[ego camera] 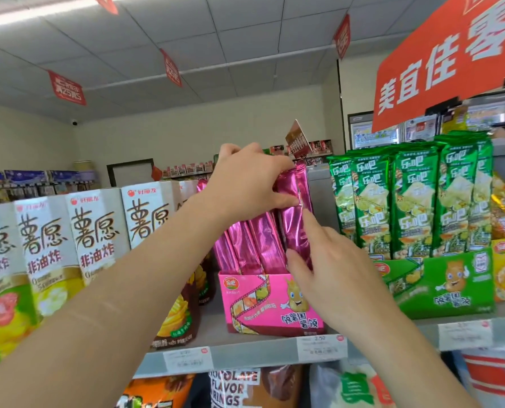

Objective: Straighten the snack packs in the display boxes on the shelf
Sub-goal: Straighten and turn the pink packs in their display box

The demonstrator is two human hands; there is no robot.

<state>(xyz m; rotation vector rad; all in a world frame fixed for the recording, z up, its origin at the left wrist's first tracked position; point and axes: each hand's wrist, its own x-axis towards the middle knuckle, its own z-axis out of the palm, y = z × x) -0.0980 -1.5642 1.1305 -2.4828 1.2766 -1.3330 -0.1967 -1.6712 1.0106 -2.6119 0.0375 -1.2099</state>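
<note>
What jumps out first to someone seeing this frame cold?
Two bare arms reaching to mid-shelf: the left hand pinches the tops of the shiny magenta snack packs, and the right hand presses their lower right side. They stand in a pink display box at centre. To its right sits a green display box full of green packs, under a big red sign.

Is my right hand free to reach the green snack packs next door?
Probably yes. The right hand touches the rightmost pink pack, and the green packs stand right beside it in their green box, fronts open, nothing between.
</note>
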